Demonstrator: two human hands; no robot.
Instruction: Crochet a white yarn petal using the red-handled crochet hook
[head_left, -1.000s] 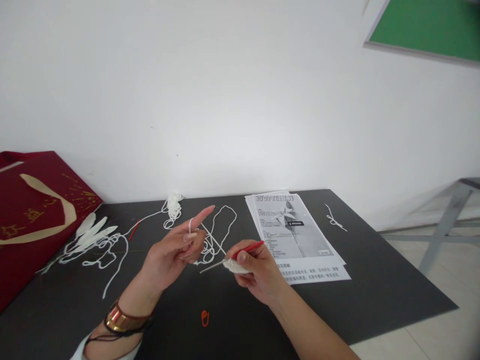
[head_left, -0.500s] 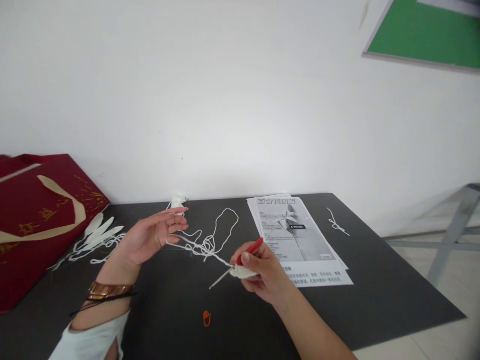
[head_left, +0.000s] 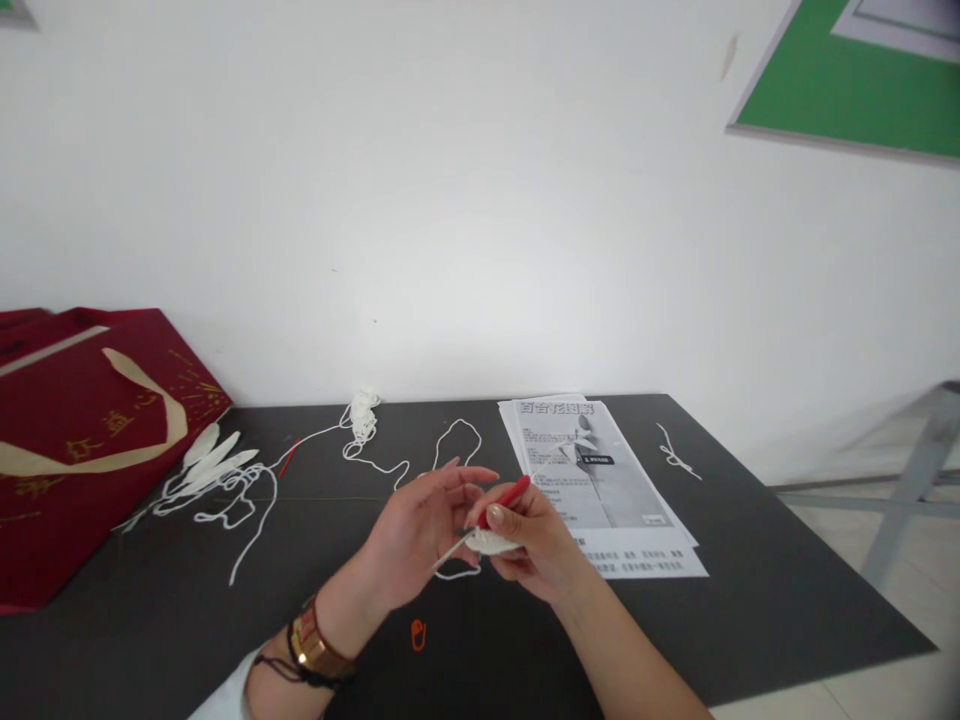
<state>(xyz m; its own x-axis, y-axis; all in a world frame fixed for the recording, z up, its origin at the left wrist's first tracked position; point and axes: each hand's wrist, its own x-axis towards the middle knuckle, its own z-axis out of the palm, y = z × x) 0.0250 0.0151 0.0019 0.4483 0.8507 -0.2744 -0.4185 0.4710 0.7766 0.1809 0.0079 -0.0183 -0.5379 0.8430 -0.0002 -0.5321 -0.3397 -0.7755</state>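
Holding white crocheted piece, red-handled hook

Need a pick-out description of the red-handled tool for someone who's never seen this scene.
On the dark table, find the printed sheets. At their lower-left corner in the view, the right hand grips the red-handled tool together with a white textile piece. It's held, and has a thin metal shaft, whereas the slim red stick lies on the table.

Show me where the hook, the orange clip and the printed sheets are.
Hook (head_left: pixel 511 493): head view, on its red handle.
Orange clip (head_left: pixel 416 628): head view, on its upper part.
Printed sheets (head_left: pixel 604 490): head view, on the top page's grey picture.
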